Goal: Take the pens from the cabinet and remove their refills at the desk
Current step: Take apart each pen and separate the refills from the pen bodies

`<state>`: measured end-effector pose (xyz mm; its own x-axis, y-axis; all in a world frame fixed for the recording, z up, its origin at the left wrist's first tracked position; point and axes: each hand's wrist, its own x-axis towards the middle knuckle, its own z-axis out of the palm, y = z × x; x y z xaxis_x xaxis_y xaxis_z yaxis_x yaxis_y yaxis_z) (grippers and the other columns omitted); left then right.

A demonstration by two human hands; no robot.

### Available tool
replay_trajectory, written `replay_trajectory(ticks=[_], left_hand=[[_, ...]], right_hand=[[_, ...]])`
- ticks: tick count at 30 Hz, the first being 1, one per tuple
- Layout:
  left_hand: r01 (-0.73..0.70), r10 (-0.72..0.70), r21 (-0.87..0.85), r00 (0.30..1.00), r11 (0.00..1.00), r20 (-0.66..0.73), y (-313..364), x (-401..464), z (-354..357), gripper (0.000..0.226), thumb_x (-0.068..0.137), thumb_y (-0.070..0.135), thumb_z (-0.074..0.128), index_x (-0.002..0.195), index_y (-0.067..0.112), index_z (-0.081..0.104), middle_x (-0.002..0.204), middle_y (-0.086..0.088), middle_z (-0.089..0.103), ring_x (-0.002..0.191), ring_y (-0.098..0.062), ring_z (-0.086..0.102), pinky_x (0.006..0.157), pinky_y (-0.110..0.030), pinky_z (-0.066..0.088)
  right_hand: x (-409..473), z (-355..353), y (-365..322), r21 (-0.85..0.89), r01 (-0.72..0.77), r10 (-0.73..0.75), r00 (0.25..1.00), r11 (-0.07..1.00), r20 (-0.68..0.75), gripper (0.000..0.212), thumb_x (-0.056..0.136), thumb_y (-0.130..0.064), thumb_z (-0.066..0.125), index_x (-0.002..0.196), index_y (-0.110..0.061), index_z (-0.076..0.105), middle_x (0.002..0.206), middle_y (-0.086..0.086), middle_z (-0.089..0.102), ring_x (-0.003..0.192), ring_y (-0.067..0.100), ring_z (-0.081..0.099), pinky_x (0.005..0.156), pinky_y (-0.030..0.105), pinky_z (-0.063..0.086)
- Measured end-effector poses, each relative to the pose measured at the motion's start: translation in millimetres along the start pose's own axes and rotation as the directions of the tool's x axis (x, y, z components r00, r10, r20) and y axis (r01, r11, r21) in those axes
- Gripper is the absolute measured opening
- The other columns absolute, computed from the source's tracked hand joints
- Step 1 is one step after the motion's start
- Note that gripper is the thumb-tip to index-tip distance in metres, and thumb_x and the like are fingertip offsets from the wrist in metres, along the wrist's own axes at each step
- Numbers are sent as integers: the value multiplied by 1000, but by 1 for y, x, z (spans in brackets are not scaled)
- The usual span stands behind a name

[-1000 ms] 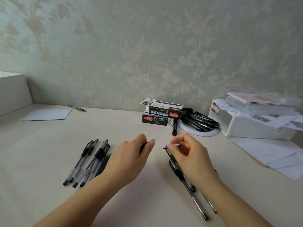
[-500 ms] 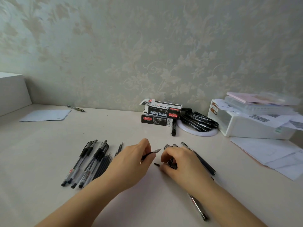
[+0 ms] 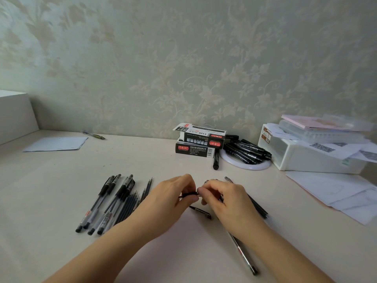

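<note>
My left hand (image 3: 171,199) and my right hand (image 3: 224,199) meet over the middle of the desk, both pinching a short black pen (image 3: 188,194) between their fingertips. A small black pen part (image 3: 201,211) lies on the desk just below them. To the left lies a row of capped black gel pens (image 3: 104,203) with several thin dark refills (image 3: 132,203) beside them. Under and behind my right hand lie more pens (image 3: 256,205), and one clear pen barrel (image 3: 243,255) runs along my right forearm.
Two stacked pen boxes (image 3: 199,141) stand at the back, next to a white ring (image 3: 244,165) piled with black markers (image 3: 247,151). A white storage box (image 3: 306,154) and loose papers (image 3: 334,190) fill the right. A sheet (image 3: 55,144) and a pen (image 3: 94,135) lie far left.
My right hand went down to the desk, left a small black part there, then came back up to my left hand. Both hands now grip the same pen.
</note>
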<state>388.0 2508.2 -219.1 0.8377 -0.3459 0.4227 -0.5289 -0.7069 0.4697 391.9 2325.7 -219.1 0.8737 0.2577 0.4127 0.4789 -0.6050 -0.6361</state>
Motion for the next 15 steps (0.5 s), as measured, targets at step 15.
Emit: replay_trajectory(ticks=[15], left_hand=[[24, -23, -46, 1000, 999, 13, -4, 2, -1, 12, 97, 33, 50, 89, 35, 59, 75, 18, 63, 68, 0, 53, 57, -15, 37]], right_hand=[[4, -6, 1, 253, -91, 82, 996, 963, 45, 17, 85, -27, 74, 91, -42, 70, 87, -17, 73, 70, 3, 61, 64, 16, 48]])
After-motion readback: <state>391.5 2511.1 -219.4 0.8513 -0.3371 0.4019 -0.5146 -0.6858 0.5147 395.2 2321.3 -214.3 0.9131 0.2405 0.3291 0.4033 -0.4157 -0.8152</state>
